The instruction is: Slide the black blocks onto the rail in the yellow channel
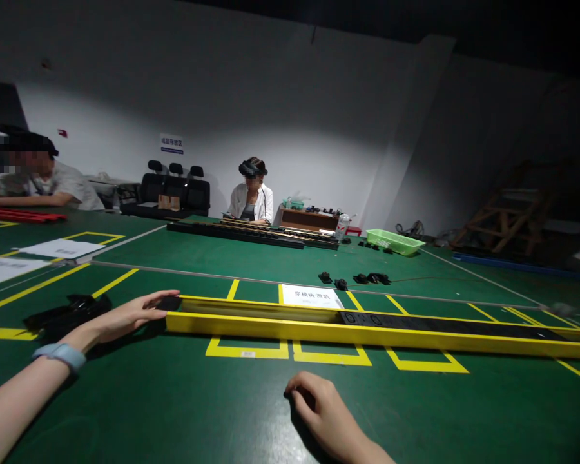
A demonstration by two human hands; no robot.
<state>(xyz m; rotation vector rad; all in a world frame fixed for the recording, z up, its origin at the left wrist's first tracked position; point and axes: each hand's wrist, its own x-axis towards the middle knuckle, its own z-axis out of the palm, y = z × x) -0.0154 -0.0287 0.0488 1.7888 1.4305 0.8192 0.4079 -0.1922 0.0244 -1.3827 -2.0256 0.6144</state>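
Yellow and long, the channel (270, 330) lay across the green counter (183, 412) before you, its right end running out of view. Inside its right part sat a black strip (439, 327), while the stretch towards your left showed bare inner walls. Your left hand (138, 312) was at the near-left end, fingers and thumb partly closed around a black block (171, 303); how firmly, you could not have told from this angle. Your right hand (321, 406) was loosely curled over the counter, gap showing beside the thumb, with nothing seen in it. You seemed to be fitting or lining up pieces in the channel. The next move probably called for keeping that block square to the opening and bringing your right hand up to steady the wall.
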